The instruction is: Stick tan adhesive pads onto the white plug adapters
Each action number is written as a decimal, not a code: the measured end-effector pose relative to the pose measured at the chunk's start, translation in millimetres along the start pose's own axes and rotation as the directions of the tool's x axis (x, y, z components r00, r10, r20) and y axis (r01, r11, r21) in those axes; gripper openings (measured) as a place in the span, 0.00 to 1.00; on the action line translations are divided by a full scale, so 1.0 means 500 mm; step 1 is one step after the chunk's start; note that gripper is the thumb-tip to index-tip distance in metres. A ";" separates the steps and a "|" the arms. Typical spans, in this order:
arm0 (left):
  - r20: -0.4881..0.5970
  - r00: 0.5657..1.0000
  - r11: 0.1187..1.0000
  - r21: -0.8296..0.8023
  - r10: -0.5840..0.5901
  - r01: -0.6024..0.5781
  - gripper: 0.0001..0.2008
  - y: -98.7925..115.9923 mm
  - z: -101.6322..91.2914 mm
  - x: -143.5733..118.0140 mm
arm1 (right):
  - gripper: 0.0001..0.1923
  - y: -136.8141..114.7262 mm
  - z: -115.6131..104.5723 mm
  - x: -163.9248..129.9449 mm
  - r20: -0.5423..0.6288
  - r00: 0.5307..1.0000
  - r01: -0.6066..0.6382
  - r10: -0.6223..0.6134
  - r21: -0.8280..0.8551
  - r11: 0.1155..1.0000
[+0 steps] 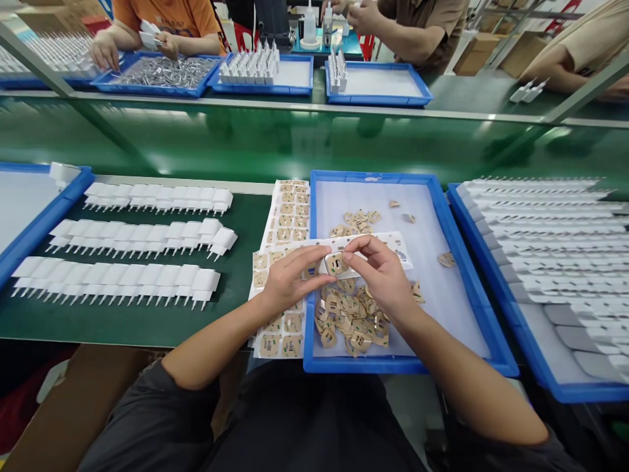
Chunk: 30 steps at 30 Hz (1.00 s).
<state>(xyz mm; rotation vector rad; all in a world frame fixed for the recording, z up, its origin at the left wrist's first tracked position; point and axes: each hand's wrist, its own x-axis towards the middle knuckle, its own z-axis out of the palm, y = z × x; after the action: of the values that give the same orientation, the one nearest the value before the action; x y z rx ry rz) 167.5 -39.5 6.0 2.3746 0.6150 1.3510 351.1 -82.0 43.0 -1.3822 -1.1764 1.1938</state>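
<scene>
My left hand (295, 275) grips a white plug-in charger (326, 267) by its side, above a blue tray (472, 288). A tan sticker (337, 263) with small cut-outs lies against the end of the charger that faces me. My right hand (381, 272) pinches the sticker's right edge between thumb and forefinger. Under the hands, a sheet of stickers (393, 246) reaches across the tray's left rim. Below it is a heap of loose tan pieces (351, 318). More sticker sheets (282, 344) lie along the tray's left side.
Rows of white chargers (113, 278) lie on the green table to the left. A full tray of chargers (545, 262) stands at the right. Beyond a green barrier (304, 141), co-workers sit by blue trays, one holding metal parts (162, 72).
</scene>
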 end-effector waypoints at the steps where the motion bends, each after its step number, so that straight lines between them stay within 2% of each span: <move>1: 0.003 1.000 1.000 -0.006 -0.003 0.003 0.25 0.000 0.000 0.000 | 0.18 0.000 0.001 -0.001 -0.005 1.000 0.005 -0.005 -0.004 1.000; 12: 0.011 1.000 0.999 0.042 0.009 -0.009 0.24 0.007 -0.003 0.002 | 0.19 0.016 0.013 -0.004 -0.052 0.994 0.093 -0.095 -0.048 0.995; 17: 0.012 1.000 0.999 0.034 0.028 -0.028 0.24 0.007 -0.002 0.002 | 0.18 0.020 0.016 -0.009 -0.055 0.987 0.137 -0.148 -0.168 0.976; 22: 0.006 1.000 0.999 0.030 -0.019 0.019 0.24 0.005 -0.003 -0.002 | 0.17 0.012 0.009 -0.008 -0.110 0.951 0.230 -0.288 -0.370 0.900; 24: -0.023 0.999 0.999 0.012 -0.039 0.040 0.25 0.004 -0.004 -0.004 | 0.20 0.008 0.001 -0.004 -0.138 0.953 0.210 -0.270 -0.344 0.915; 25: -0.036 0.998 0.999 0.001 -0.051 0.051 0.25 0.003 -0.005 -0.005 | 0.21 0.007 -0.002 -0.001 -0.112 0.967 0.187 -0.229 -0.294 0.937; 27: -0.054 0.995 0.997 -0.016 -0.082 0.081 0.25 0.000 -0.005 -0.006 | 0.23 0.007 -0.005 0.003 0.026 0.991 0.136 -0.133 -0.186 0.973; 29: -0.067 0.993 0.995 -0.029 -0.094 0.092 0.25 -0.002 -0.005 -0.006 | 0.25 0.009 -0.003 0.004 0.164 0.985 0.082 -0.062 -0.120 0.989; 30: -0.067 0.994 0.996 -0.030 -0.086 0.084 0.25 -0.003 -0.005 -0.005 | 0.26 0.010 0.000 0.004 0.196 0.980 0.065 -0.045 -0.098 0.993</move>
<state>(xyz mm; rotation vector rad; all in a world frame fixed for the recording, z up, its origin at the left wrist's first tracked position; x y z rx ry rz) 163.9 -39.5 4.8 2.2624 0.7040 1.3989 351.8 -80.6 37.8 -1.3230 -1.4221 1.2648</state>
